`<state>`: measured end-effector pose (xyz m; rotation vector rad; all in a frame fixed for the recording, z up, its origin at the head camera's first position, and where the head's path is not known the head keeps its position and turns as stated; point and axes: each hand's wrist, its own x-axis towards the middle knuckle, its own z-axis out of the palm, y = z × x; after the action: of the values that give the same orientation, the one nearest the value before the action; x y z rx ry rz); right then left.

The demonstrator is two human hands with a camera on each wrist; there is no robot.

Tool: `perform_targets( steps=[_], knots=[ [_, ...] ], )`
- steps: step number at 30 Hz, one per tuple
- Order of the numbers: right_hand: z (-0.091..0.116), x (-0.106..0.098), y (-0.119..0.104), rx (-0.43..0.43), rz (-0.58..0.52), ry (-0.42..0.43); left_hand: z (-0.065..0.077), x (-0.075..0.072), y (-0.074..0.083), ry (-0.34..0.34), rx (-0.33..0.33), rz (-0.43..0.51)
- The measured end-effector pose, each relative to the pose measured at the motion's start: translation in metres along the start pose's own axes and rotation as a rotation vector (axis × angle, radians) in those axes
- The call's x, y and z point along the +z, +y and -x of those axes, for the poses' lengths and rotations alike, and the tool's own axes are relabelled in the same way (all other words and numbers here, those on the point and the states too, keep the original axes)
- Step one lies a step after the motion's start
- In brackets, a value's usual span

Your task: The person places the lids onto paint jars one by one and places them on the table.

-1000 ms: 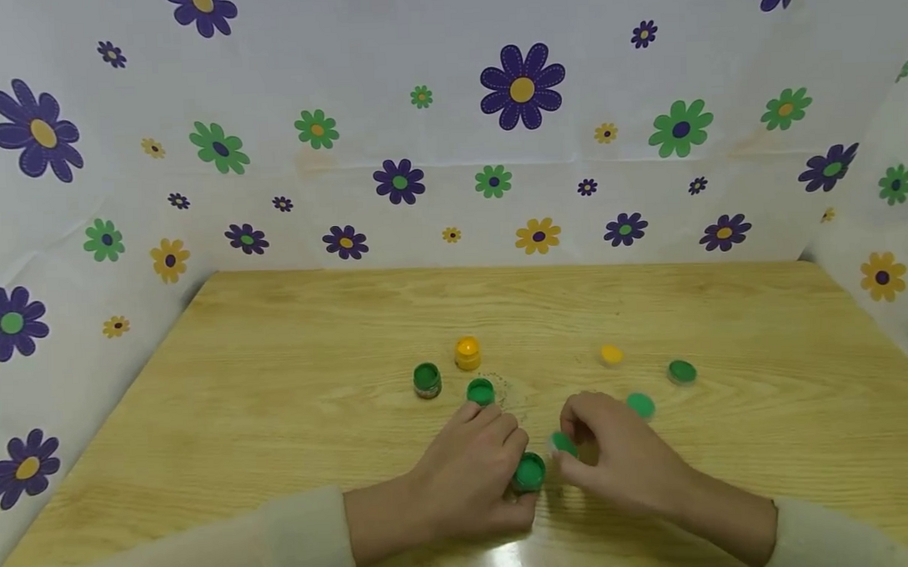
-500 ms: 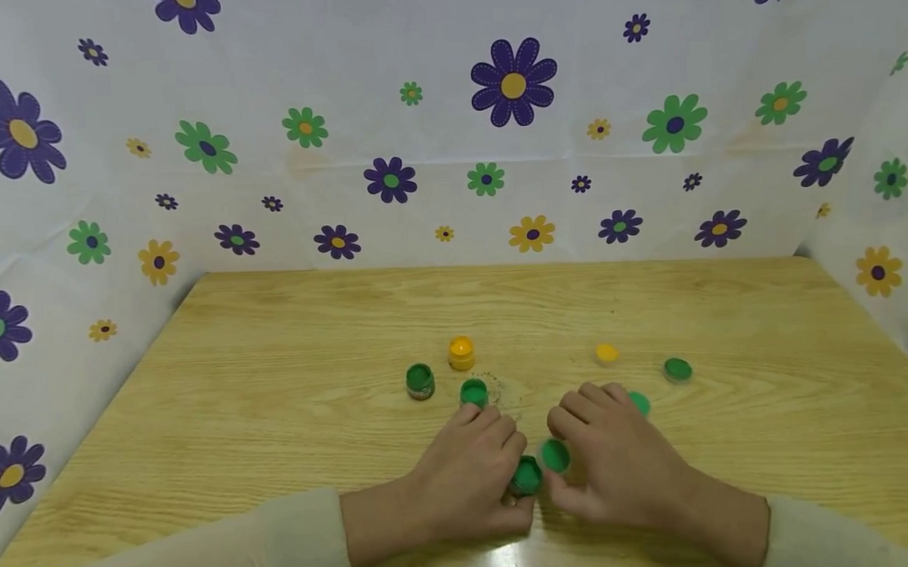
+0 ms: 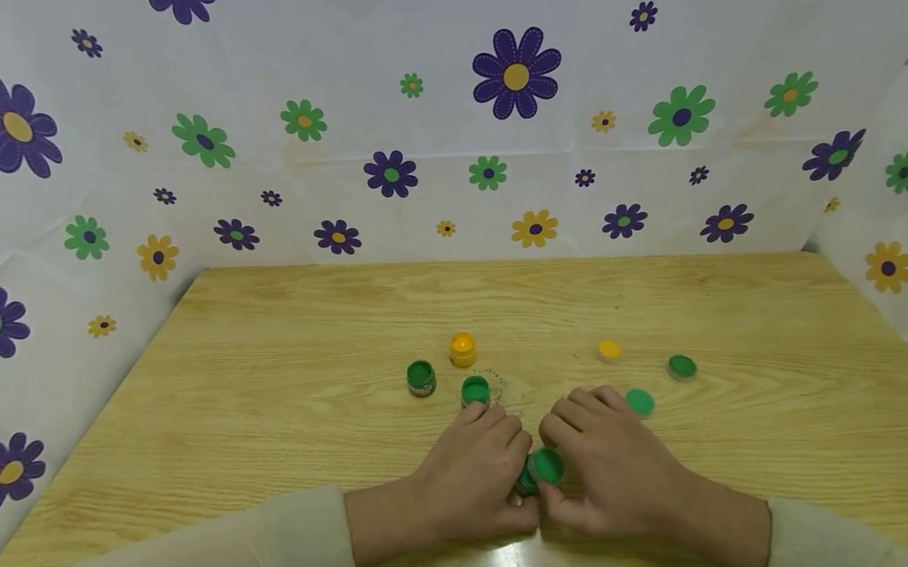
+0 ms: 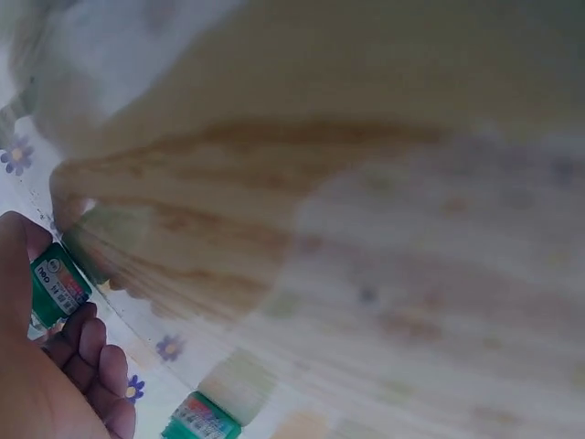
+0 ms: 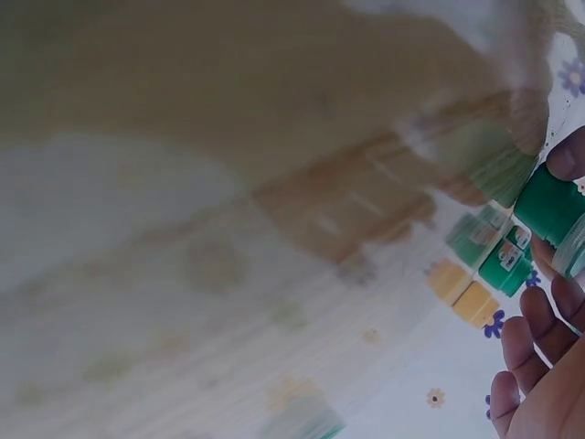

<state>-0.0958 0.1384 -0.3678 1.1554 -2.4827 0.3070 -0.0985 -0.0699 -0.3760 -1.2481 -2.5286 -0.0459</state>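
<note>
In the head view my left hand (image 3: 476, 475) grips a small green paint jar (image 3: 525, 484) low over the table's front middle. The left wrist view shows this paint jar (image 4: 60, 285) between thumb and fingers, its label visible. My right hand (image 3: 618, 465) pinches a clear-rimmed lid (image 3: 548, 465) with green paint inside. The lid is tilted and overlaps the jar's mouth, hiding most of it. In the right wrist view the lid (image 5: 570, 252) lies right at the jar's rim. Another green jar (image 3: 476, 389) stands just beyond my left fingers.
A dark green paint jar (image 3: 421, 379) and a yellow one (image 3: 463, 350) stand uncapped behind my left hand. To the right lie a yellow lid (image 3: 610, 350), a dark green lid (image 3: 681, 367) and a light green lid (image 3: 640, 403). Flowered cloth (image 3: 448, 125) surrounds the wooden table (image 3: 313, 338).
My right hand has brought the lid left, from beside the jar to over its mouth, with its green inside turned into view. My left hand has kept its hold on the jar.
</note>
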Motion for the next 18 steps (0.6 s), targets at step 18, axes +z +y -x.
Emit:
perform_targets(
  steps=[18],
  knots=[
    [-0.001,0.0032,-0.0018,-0.007,-0.106,0.044,-0.0031,0.0004,0.0044,0.047,-0.06,-0.023]
  ],
)
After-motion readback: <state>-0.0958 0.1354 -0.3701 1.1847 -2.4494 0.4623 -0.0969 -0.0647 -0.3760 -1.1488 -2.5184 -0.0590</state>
